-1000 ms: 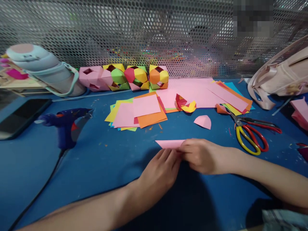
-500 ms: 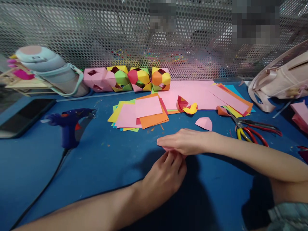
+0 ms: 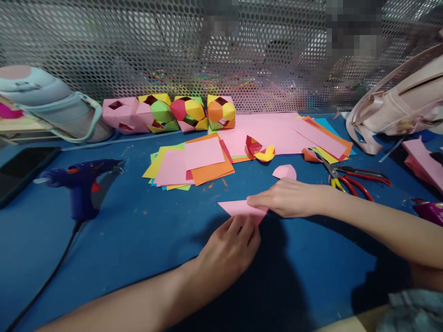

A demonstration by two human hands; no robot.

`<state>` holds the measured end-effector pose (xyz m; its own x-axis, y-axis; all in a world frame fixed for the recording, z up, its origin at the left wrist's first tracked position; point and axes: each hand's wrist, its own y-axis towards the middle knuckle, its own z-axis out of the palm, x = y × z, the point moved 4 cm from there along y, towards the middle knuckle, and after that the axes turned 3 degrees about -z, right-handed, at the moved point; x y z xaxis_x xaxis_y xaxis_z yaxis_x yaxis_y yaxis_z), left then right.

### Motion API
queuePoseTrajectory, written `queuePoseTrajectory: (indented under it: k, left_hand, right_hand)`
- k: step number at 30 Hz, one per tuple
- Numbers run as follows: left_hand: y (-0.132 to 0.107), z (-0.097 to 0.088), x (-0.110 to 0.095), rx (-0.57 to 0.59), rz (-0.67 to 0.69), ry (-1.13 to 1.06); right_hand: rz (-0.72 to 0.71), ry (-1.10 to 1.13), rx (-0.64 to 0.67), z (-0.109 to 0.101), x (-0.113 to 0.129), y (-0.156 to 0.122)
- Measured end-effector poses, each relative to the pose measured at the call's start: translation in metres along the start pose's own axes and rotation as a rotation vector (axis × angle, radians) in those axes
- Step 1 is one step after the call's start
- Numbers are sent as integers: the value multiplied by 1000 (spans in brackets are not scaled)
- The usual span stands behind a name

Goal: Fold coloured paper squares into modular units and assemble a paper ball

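Across most of the frame spreads a blue table, with a perforated metal screen standing along its back. A pale bag sits at the upper right, and a light-coloured bottle leans at the upper left. Just right of the bottle, a row of multicoloured paper balls stands against the screen, beside a large pink sheet. A blue glue gun rests at the left, near a dark phone. A fanned pile of coloured paper squares lies above the centre.

At the lower centre, the left hand is curled, its fingertips on the near edge of a folded pink paper. The right hand has its fingers on that paper's upper right edge; both thumbs are hard to see, so I cannot tell whether either hand pinches it. The paper lies near the middle of the frame, slanted end to the left. Scissors lie right of centre. Smallest are a rounded pink piece, just above the right hand, and a yellow piece.
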<state>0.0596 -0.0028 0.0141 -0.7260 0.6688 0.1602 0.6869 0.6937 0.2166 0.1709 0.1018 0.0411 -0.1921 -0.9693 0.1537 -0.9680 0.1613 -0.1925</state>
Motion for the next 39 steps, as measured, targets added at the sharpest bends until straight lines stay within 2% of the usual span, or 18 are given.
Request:
queuePoseTrajectory:
  k: [5,8,11,14,18,20,23,28,36,39]
  left_hand:
    - [2,-2,1,37,3,-2]
    - [2,-1,2,61,13,11]
    - [1,1,4,83,15,-1]
    - [1,3,7,95,-12,-35]
    - [4,3,10,11,-153,-46]
    - [5,3,12,-43,-238,-45]
    - [9,4,14,-93,-245,-67]
    - [13,7,18,-38,-149,-83]
    - [-1,-3,27,-17,-230,141]
    - [-1,-10,39,17,-273,95]
  right_hand:
    - [103,-103,-14,13,-8,-53]
    - [151,-130,-31,17,-8,-67]
    - [170,-128,-85,13,-4,-64]
    - [158,-113,-225,6,2,-48]
    - [60,-62,-405,13,11,-26]
    - [62,-33,-451,22,12,-20]
    - [95,14,-433,33,11,-16]
    - [112,-47,-386,34,13,-17]
    - [144,-115,-266,27,13,-23]
    - [149,-68,-294,24,9,-24]
